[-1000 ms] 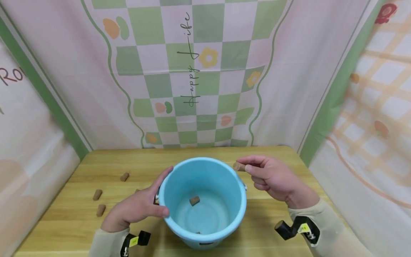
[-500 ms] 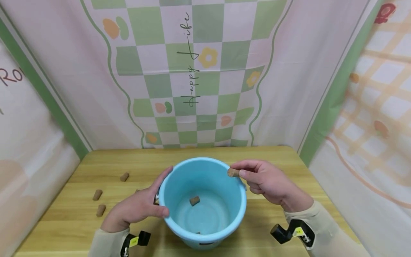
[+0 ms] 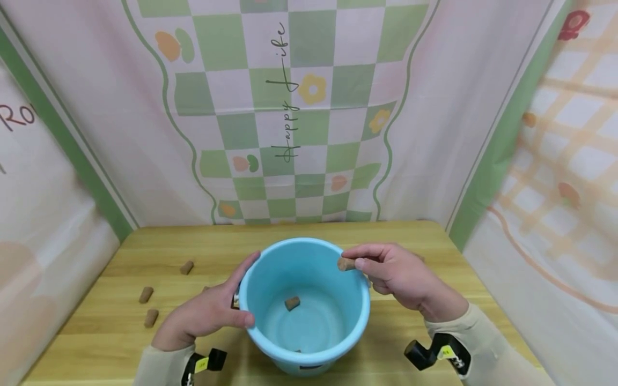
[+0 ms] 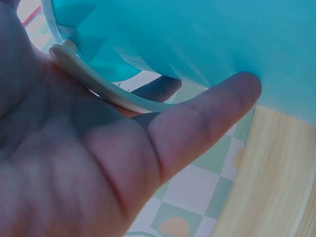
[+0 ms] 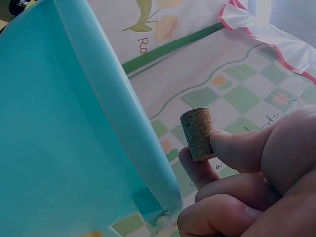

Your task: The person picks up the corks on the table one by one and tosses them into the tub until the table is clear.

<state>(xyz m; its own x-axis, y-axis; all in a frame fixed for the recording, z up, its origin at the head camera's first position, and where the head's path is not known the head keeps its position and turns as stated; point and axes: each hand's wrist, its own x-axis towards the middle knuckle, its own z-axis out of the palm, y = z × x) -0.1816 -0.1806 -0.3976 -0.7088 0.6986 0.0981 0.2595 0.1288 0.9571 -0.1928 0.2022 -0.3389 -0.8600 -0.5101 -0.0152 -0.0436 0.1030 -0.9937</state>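
A light blue bucket (image 3: 299, 265) stands upright on the wooden table, with one cork (image 3: 292, 303) lying on its floor and part of another (image 3: 298, 351) peeking past the near wall. My left hand (image 3: 210, 311) rests against the bucket's left side, thumb and index finger stretched along the rim. In the left wrist view the straight thumb (image 4: 207, 123) presses the outer wall, and the pale handle (image 4: 98, 84) crosses near the palm. My right hand (image 3: 401, 273) pinches a cork (image 5: 197, 134) between thumb and index finger, held above the bucket's right rim.
Several corks lie on the table (image 3: 96, 343) left of the bucket, among them a cork (image 3: 186, 267) farther back and a cork (image 3: 151, 318) nearer. Behind my right hand another brown piece (image 3: 421, 258) shows partly. A patterned cloth (image 3: 314, 134) hangs along the table's back edge.
My right hand has moved left and slightly down with the cork, from beside the bucket to over its right rim. The left hand and bucket stay in place.
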